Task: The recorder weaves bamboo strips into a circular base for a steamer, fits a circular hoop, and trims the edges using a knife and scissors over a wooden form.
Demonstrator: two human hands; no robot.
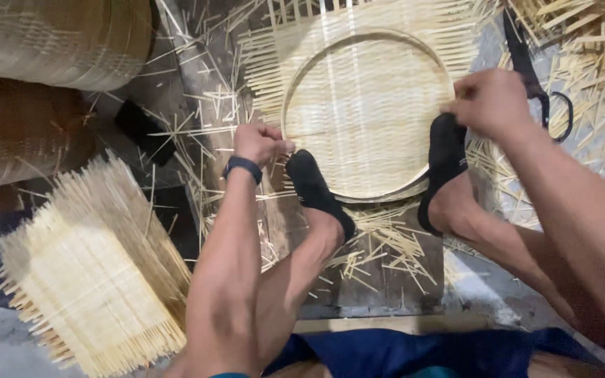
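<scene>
Both hands grip hoop [367, 36] rim on woven mat [365, 112]: left hand [260, 143] fingers pinching left edge, right hand [488, 101] fingers pinching right edge; socked feet [316, 185] pin hoop's near edge, steadying it.

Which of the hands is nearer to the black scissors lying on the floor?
Right. The right hand grips the round hoop's edge just beside the black scissors; the left hand is at the hoop's opposite side, far away.

Stack of square woven bamboo mats [85, 280] lies lower left, edges bristling. Black-handled scissors [537, 91] rest upper right among loose bamboo splints [379, 248] scattered over the dark wooden board [386, 287]. Large woven baskets [50, 42] sit upper left. Small black block [143, 131] beside them.
</scene>
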